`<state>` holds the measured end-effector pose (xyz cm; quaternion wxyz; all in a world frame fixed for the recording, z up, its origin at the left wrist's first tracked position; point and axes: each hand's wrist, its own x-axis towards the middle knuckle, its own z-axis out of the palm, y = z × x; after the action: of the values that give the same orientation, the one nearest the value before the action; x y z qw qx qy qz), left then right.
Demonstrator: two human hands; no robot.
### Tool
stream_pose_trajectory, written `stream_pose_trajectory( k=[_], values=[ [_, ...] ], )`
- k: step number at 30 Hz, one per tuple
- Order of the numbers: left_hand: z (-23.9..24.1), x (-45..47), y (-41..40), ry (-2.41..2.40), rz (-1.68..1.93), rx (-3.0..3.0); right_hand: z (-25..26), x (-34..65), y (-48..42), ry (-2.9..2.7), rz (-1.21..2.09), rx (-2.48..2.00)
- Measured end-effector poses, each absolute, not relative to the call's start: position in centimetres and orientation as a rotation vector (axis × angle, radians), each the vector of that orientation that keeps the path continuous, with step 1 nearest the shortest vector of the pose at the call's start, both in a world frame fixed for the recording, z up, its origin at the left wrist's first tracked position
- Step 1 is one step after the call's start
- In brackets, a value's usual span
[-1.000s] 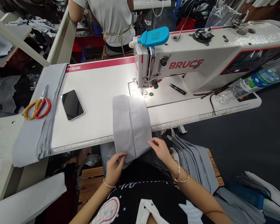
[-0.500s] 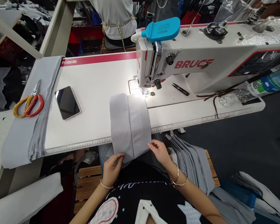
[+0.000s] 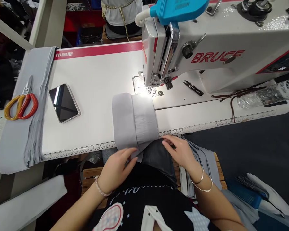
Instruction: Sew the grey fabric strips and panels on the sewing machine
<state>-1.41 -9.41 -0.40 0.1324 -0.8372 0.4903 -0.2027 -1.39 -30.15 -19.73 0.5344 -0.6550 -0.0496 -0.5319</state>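
Note:
A grey fabric piece (image 3: 124, 118) with a seam running down its length lies on the sewing machine table, its far edge by the lit needle area. Its near end hangs over the table's front edge. My left hand (image 3: 119, 168) is at that hanging end, thumb and fingers apart; whether the fingertips touch the cloth I cannot tell. Just right of the fabric, my right hand (image 3: 180, 152) hovers by the table edge with its fingers apart and nothing in them. The sewing machine (image 3: 156, 54) stands beyond the cloth.
Scissors (image 3: 22, 106) lie on a stack of grey fabric (image 3: 12, 144) at the left, beside a phone (image 3: 64, 102). Thread snips (image 3: 193, 87) and a plastic bottle (image 3: 260, 98) are on the right. More grey pieces (image 3: 208, 160) lie on a wooden bench. A person sits beyond the table.
My right hand has let go of the fabric's near right corner and moved right. My left hand's pinch has loosened. The view has shifted closer to the machine.

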Motion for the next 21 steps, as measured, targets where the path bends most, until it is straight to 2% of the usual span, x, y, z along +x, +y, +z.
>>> stream_pose_trajectory(
  k=[4,11,14,17,21],
  values=[
    [0.4,-1.2,-14.4,1.708,-0.826,-2.163,-19.5,0.2,-28.2,-0.048,-1.19,-1.409],
    [2.1,0.7,-19.4,1.76,-0.679,-2.297,-19.6,6.0,-23.9,-0.344,-0.953,-0.773],
    [3.5,1.1,-20.9,1.596,-0.57,-2.479,-19.1,4.9,-23.9,-0.384,-0.888,-0.824],
    [4.7,1.4,-22.2,1.385,-0.411,-2.652,-18.2,2.4,-24.4,-0.334,-1.003,-0.974],
    [5.7,1.4,-24.0,1.177,-0.129,-2.889,-16.1,-0.1,-24.8,-0.299,-1.385,-1.092]
  ],
)
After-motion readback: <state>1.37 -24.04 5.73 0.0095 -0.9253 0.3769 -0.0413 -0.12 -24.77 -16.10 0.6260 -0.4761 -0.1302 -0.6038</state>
